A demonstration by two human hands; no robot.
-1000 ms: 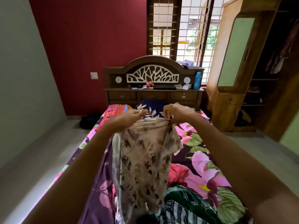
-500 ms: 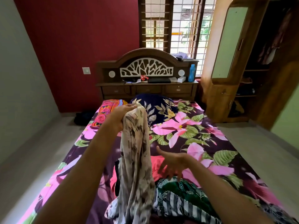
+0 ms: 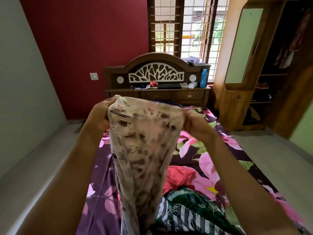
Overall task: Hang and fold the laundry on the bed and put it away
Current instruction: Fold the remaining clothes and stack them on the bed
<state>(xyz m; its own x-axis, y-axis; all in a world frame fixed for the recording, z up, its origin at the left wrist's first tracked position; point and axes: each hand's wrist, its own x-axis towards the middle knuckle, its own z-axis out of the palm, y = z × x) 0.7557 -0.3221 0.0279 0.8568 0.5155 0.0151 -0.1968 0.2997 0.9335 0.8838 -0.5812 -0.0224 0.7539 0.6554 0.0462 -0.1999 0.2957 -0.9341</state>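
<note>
1. Bed (image 3: pixel 211 146) is filling the middle of the room, its purple sheet with big pink flowers lying flat.
2. Wooden wardrobe (image 3: pixel 235 106) is standing right of the bed, its green-panelled door hanging open and clothes showing in the dark interior.
3. Carved headboard (image 3: pixel 155 61) is sitting against the red wall, below the barred window (image 3: pixel 194 31).
4. Cream garment (image 3: pixel 144 141) with a brown print is hanging in the air above the bed. Its top edge is stretching between both hands, and its length is drooping toward the near end of the bed. The print is blurring.
5. Green garment (image 3: pixel 191 206) with striped parts is lying crumpled on the sheet, just right of the hanging cloth.
6. Red garment (image 3: pixel 179 175) is lying bunched just beyond the green one, touching it.
7. Left hand (image 3: pixel 100 114) is gripping the garment's top left corner, fingers curling round a wad of cloth.
8. Right hand (image 3: pixel 194 122) is pinching the top right corner, fingers folding onto the fabric.
9. Blue bottle (image 3: pixel 203 78) is standing upright at the right end of the headboard shelf, beside a small white box (image 3: pixel 193 85).
10. Wall switch (image 3: pixel 94 76) is sitting left of the headboard.
</note>
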